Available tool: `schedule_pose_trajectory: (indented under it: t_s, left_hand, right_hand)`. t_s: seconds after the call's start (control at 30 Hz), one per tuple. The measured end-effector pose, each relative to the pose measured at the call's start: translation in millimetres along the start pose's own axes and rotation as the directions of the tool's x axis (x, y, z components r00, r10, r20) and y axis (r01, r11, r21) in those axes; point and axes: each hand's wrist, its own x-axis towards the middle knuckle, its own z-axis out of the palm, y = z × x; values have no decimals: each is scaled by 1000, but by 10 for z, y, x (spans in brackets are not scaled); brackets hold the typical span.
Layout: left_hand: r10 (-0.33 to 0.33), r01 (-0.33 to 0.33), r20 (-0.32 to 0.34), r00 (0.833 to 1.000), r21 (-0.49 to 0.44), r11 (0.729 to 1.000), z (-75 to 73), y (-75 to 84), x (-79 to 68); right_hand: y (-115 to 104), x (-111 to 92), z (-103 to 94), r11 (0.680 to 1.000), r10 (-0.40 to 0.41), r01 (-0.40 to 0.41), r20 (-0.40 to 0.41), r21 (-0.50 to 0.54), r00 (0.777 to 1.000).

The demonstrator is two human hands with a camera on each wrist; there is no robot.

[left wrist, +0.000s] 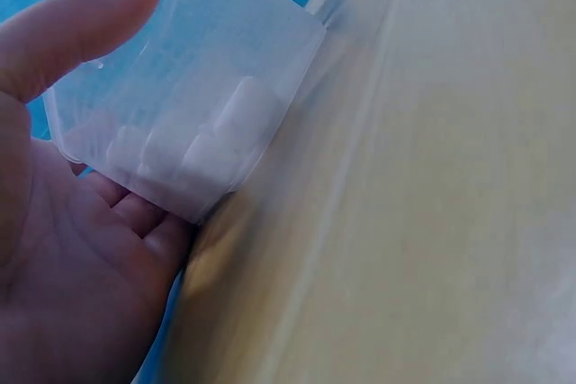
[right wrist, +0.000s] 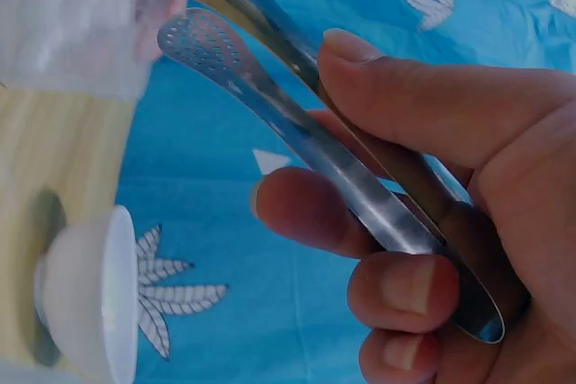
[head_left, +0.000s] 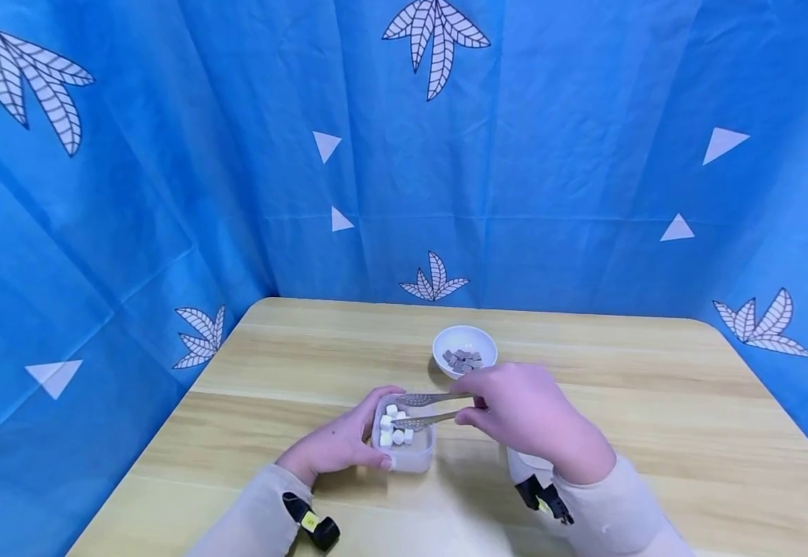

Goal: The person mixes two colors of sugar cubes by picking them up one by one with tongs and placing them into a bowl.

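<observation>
Metal tongs (right wrist: 360, 182), tips (right wrist: 205, 42) perforated and parted, lower centre of head view: right hand (head_left: 529, 410) grips them. Translucent tub (head_left: 414, 463), white cubes (head_left: 386, 422) inside, also lower centre: left hand (head_left: 341, 441) curls round it

The tongs (right wrist: 351, 182) are gleaming like polished metal, and the container (left wrist: 238, 38) is showing cloudy plastic. The bowl (right wrist: 79, 290) is looking smooth, the tabletop (head_left: 341, 340) wood-grained, the backdrop (head_left: 557, 147) creased cloth.
</observation>
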Motion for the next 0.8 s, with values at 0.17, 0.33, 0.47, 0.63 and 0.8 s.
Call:
schedule_pose_trajectory:
  t_s: [0.17,0.33,0.47,0.63,0.8]
  left_hand:
    - [11,-11,-5,1000,2,1000,-5,-20,2]
    - [4,-4,-5,1000,2,1000,-10,-17,6]
    - [-14,14,-4,1000,16,1000,-4,0,-5]
    - [-6,6,-1,1000,18,1000,12,3,-16]
    - [6,-6,-8,1000,4,1000,17,-1,-18]
  right_hand:
    - [-59,32,101,1000,-6,6,16,-11,1000]
    - [-75,61,174,1000,-18,18,25,-10,1000]
    - [-118,81,247,1000,-15,15,45,-14,999]
    - [-142,96,289,1000,10,-9,61,-14,998]
    - [-103,74,243,1000,-1,1,36,1,999]
